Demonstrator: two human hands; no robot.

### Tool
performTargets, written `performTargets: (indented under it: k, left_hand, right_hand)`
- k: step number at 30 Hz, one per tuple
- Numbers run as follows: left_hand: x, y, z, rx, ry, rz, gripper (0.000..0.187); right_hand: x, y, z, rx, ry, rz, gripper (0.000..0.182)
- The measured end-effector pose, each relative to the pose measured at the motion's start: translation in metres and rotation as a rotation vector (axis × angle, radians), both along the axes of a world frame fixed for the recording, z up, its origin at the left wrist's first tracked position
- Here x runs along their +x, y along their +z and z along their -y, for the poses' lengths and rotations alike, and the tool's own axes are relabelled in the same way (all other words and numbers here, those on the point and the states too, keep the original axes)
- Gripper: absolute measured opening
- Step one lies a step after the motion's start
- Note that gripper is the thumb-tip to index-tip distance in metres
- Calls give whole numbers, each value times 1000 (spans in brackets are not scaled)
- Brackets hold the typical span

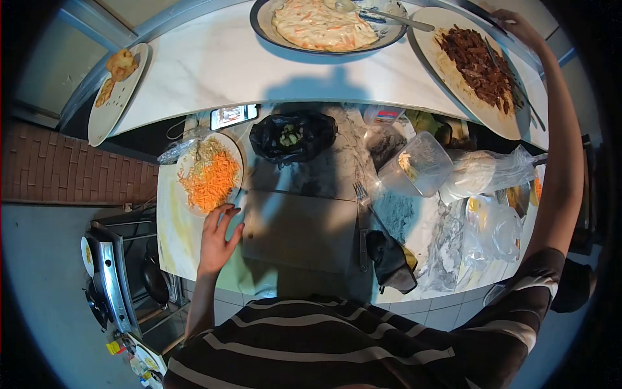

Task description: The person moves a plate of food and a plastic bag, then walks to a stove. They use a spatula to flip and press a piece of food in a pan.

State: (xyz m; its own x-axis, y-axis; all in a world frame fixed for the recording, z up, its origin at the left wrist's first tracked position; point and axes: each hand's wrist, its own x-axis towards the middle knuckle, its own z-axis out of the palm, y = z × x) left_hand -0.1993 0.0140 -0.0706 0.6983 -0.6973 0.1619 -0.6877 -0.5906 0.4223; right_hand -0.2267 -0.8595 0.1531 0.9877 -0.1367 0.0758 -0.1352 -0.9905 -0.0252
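My left hand (219, 236) is at the lower edge of a plate of shredded carrot (212, 178), its fingers apart and holding nothing. Far to the upper right, my right hand (515, 24) reaches past an oval platter of dark shredded meat (479, 68); its fingers are bent at the end of a dark, long object (481, 14). Below the upper counter, a cutting board (298, 230) lies in front of me. Behind it sits a black plastic bag (293, 137) with green pieces inside. A fork (361, 194) rests right of the board.
On the upper counter (214, 71) stand a bowl of creamy salad (324, 26) with a spoon and a plate with fried pieces (120, 84). A phone (234, 117), a clear container (418, 165), plastic bags (492, 230) and a black cloth (389, 259) are below. A stove (113, 279) stands left.
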Motion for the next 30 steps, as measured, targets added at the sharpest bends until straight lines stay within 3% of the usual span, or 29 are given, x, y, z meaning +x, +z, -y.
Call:
performTargets:
  k: [1, 4, 6, 8, 9, 10, 11, 12, 13, 15, 17, 21, 22, 24, 30]
  left_hand:
    - [-8, 2, -2, -36, 19, -53, 34]
    - [-33, -1, -15, -176, 49, -144, 20]
    - [-51, -1, -18, -354, 126, -331, 3]
    - [-65, -7, -27, -429, 142, -380, 3]
    - [-72, -11, -32, -496, 149, -433, 3]
    - [-82, -15, -32, -630, 188, -501, 6]
    - [-90, -10, -34, -641, 205, -497, 6]
    - [-99, -3, -34, -727, 186, -555, 8]
    - [-110, 3, -38, -819, 176, -611, 10]
    - [-128, 9, -52, -883, 273, -642, 14]
    - [-145, 12, -74, -806, 271, -647, 14]
    - [-190, 32, -122, -828, 339, -601, 10]
    - [-199, 34, -137, -815, 353, -539, 8]
    - [-218, 41, -168, -853, 421, -515, 8]
    - [-275, 44, -283, -1018, 547, -396, 13]
  right_hand:
    - [-3, 9, -14, -45, 26, 52, 36]
    - [-38, 78, -197, 1, -100, 197, 29]
    - [-70, 101, -283, -127, -240, 325, 40]
    - [-114, 99, -298, -30, -76, 444, 41]
    - [-147, 80, -353, 148, 65, 618, 43]
    - [-174, 62, -421, 197, -14, 691, 39]
    - [-194, 56, -469, 282, 287, 572, 33]
    - [-210, 50, -526, 301, 163, 444, 21]
    - [-230, 21, -560, 446, 187, 383, 10]
    - [-241, -40, -600, 664, 527, 224, 13]
    - [-225, -85, -656, 1011, 619, 30, 23]
    - [-200, -140, -743, 1067, 826, -113, 13]
    - [-201, -143, -758, 1078, 883, -133, 13]
    - [-206, -146, -788, 1185, 747, -208, 8]
    - [-208, -138, -906, 1174, 889, -219, 12]
